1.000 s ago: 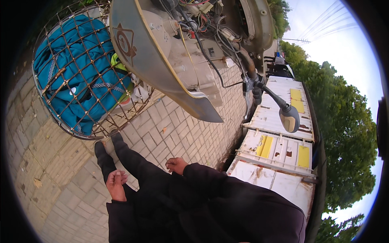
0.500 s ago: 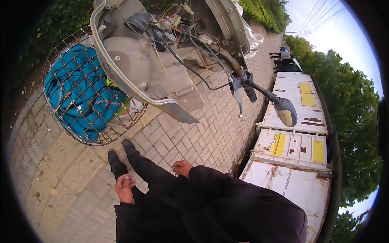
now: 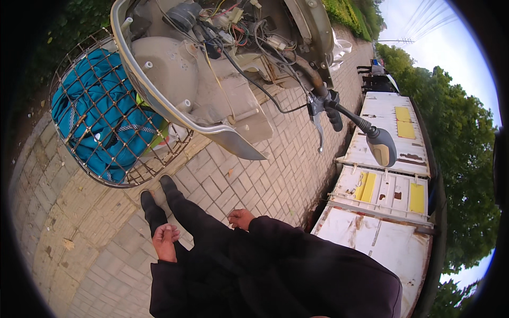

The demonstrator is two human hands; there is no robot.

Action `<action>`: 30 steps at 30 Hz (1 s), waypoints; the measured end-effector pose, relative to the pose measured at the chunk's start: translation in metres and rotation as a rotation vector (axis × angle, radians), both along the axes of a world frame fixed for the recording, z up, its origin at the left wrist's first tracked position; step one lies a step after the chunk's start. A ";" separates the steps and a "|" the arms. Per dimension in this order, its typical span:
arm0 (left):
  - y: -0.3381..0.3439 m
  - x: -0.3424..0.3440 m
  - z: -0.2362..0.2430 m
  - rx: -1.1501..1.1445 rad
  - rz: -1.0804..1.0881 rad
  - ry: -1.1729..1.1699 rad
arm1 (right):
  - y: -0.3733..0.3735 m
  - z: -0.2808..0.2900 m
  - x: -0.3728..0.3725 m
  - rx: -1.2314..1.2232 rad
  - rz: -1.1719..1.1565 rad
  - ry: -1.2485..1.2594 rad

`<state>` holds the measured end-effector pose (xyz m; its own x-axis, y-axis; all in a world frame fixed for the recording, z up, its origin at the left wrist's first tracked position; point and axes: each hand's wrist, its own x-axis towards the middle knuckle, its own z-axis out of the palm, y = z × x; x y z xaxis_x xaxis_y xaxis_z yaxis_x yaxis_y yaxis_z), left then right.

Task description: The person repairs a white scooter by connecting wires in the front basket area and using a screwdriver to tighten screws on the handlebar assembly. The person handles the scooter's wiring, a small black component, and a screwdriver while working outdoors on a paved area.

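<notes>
My left hand [image 3: 166, 243] hangs in front of my dark trousers, thumb and fingers drawn together. Closed too is my right hand [image 3: 242, 219], held near my right thigh. Whatever either may hold is too small or hidden. Neither touches the scooter, whose opened front shell [image 3: 164, 69] stands ahead with a tangle of wires [image 3: 238, 34] bared inside. To its right a brake lever [image 3: 318, 132] and a mirror [image 3: 381, 147] stick out on the handlebar. A wire basket [image 3: 119, 177] at the left of the shell holds teal cloth [image 3: 90, 116].
Brick paving [image 3: 212, 185] lies under my shoes [image 3: 151, 200]. Rusty white metal panels [image 3: 371, 249] with yellow patches line the right side, trees [image 3: 445, 116] behind them. A hedge [image 3: 32, 63] borders the left. Farther off are a white sheet [image 3: 339, 52] and dark figures.
The view has shifted a little, so the shell and basket sit slightly up and left, while the mirror appears a little farther right. Both hands keep nearly the same pose.
</notes>
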<state>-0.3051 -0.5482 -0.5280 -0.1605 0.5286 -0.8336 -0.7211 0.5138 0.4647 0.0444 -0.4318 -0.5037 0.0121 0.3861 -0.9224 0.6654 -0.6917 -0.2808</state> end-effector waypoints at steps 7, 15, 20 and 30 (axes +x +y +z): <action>0.016 -0.015 0.016 0.036 -0.016 0.041 | 0.022 0.008 -0.010 0.007 0.025 0.010; 0.021 -0.025 0.023 0.077 0.024 0.081 | 0.036 0.020 -0.030 0.076 0.030 0.085; 0.020 -0.023 0.028 0.075 0.004 0.069 | 0.034 0.022 -0.026 0.063 -0.013 0.097; 0.030 -0.028 0.037 0.068 -0.024 0.083 | 0.039 0.023 -0.020 0.083 0.094 0.047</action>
